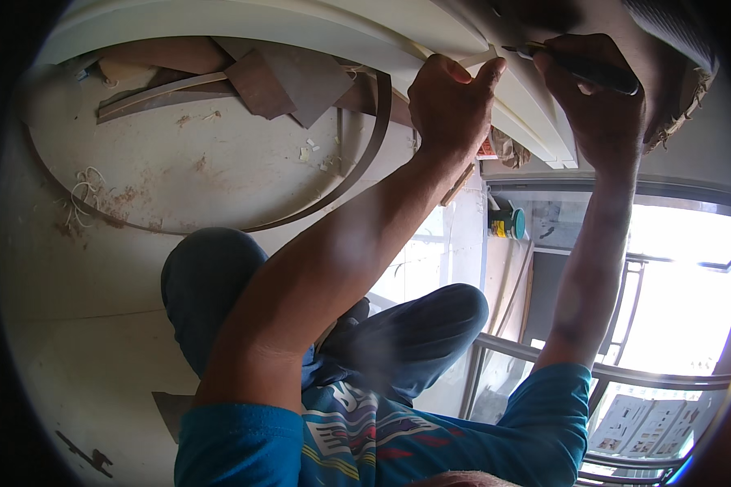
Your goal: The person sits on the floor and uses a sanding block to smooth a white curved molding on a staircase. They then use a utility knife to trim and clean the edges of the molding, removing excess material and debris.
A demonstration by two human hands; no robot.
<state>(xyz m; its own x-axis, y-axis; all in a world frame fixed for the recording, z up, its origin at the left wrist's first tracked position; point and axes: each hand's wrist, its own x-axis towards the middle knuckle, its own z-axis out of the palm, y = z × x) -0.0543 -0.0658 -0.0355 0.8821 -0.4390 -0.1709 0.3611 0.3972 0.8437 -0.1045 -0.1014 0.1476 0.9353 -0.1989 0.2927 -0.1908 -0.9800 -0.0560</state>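
Observation:
My left hand [453, 104] is closed, thumb and forefinger pinching a small pale strip [481, 57] at the edge of a long off-white board [300, 31]. In my right hand [601, 109] is a black-handled knife [609, 75], its narrow tip pointing left toward the strip. A small gap seems to lie between tip and strip, though contact is hard to judge. Above both hands spreads a dark brown surface [568, 18] with a frayed edge at the right. My left palm and the inner fingers of my right hand are hidden.
On the pale floor a long brown band [296, 217] curves in a loop. Within it lie brown and grey offcuts [260, 81], tangled string [85, 195] and crumbs. A dark green tub [508, 223] stands near the bright railed window [682, 300] at right.

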